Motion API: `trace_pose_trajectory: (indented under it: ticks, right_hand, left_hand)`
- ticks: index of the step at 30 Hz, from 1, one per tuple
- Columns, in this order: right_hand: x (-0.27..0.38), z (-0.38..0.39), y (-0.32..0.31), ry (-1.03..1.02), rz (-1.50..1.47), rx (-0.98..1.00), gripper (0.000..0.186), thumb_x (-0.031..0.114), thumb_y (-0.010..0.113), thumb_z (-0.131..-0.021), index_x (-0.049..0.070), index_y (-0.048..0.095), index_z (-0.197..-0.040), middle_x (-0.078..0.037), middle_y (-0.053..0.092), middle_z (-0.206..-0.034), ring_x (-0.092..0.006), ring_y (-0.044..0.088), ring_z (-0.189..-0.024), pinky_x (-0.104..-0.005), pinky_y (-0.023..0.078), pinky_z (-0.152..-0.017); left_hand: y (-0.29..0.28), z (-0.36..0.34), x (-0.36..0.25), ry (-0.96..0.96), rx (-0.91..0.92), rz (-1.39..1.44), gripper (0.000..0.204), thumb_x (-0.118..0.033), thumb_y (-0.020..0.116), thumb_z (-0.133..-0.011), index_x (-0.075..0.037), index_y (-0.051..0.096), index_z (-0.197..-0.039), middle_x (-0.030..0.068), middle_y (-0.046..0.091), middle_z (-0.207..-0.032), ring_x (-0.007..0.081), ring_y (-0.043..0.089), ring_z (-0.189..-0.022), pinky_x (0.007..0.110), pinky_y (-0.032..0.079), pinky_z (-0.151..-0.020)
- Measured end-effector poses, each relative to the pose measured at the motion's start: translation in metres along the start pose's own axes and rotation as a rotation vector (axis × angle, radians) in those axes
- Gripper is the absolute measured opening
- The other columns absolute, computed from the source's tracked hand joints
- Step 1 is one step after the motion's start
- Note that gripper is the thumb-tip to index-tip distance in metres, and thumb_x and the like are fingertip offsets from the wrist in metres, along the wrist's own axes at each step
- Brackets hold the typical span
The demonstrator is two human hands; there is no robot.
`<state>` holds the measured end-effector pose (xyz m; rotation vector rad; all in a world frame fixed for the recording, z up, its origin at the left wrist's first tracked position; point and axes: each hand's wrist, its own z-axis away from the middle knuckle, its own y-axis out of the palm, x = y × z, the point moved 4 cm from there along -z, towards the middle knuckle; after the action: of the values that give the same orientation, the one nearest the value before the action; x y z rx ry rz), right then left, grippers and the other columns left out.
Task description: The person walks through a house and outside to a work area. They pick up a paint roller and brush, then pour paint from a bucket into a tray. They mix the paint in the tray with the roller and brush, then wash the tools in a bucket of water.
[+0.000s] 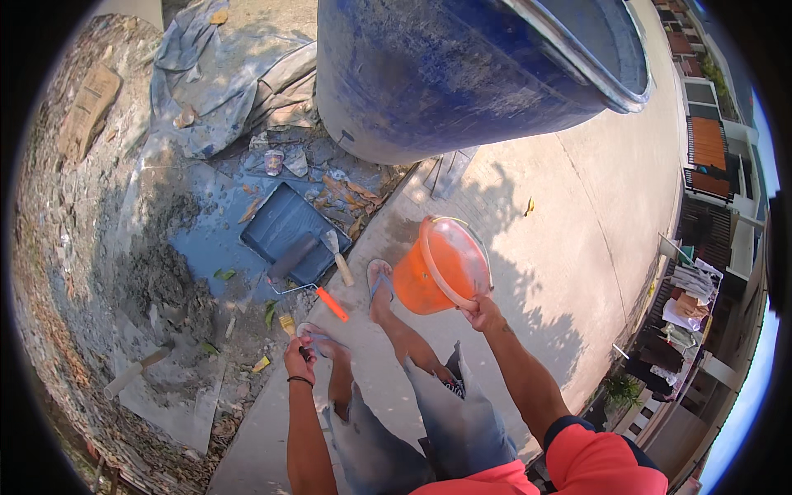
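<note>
My left hand is closed round the handle of a paintbrush with pale yellowish bristles pointing away from me. My right hand grips the rim of an orange bucket, which hangs tilted over the concrete, its pale handle resting along the rim. In front of my left hand lies a dark paint tray with bluish paint in it. A paint roller with an orange handle has its grey sleeve in the tray. Beside it, a putty knife with a wooden handle leans on the tray's edge.
A large blue drum stands ahead. Left are paint-stained ground, a crumpled tarp, a small cup, a pile of grey mortar and a wooden-handled tool. Concrete paving and a rack of laundry are right.
</note>
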<state>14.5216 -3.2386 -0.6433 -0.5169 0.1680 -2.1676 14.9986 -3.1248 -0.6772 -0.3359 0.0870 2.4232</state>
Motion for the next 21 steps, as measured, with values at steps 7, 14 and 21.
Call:
trace_pose_trajectory:
  ticks: [7, 14, 21]
  right_hand:
    - [0.079, 0.316, -0.082, -0.059, 0.079, 0.48, 0.053, 0.017, 0.056, -0.083, 0.01, 0.043, -0.134, -0.01, 0.056, -0.127, -0.0222, 0.059, -0.112, -0.0405, 0.05, -0.093]
    - [0.218, 0.524, -0.096, -0.792, -0.109, 0.561, 0.055, 0.014, 0.055, -0.084, -0.003, 0.04, -0.134, -0.015, 0.056, -0.124, -0.0271, 0.061, -0.108, -0.0448, 0.056, -0.084]
    - [0.431, 0.575, 0.101, -1.225, 0.395, 0.514, 0.056, 0.008, 0.056, -0.077, -0.004, 0.046, -0.13, -0.013, 0.06, -0.112, -0.0244, 0.065, -0.095, -0.0372, 0.057, -0.076]
  left_hand:
    - [-0.118, 0.102, -0.082, 0.117, -0.071, -0.203, 0.027, -0.031, 0.05, -0.094, -0.007, 0.059, -0.086, 0.0044, 0.059, -0.069, 0.0148, 0.052, -0.048, 0.027, 0.038, -0.04]
    - [-0.149, 0.162, -0.127, 0.213, -0.272, -0.088, 0.027, -0.028, 0.051, -0.094, -0.006, 0.056, -0.08, 0.0033, 0.052, -0.064, 0.0142, 0.046, -0.046, 0.027, 0.036, -0.04]
    - [0.139, 0.287, -0.282, 0.752, -0.097, 0.179, 0.038, -0.039, 0.047, -0.098, -0.003, 0.058, -0.096, 0.0086, 0.062, -0.098, 0.0144, 0.055, -0.074, 0.029, 0.044, -0.06]
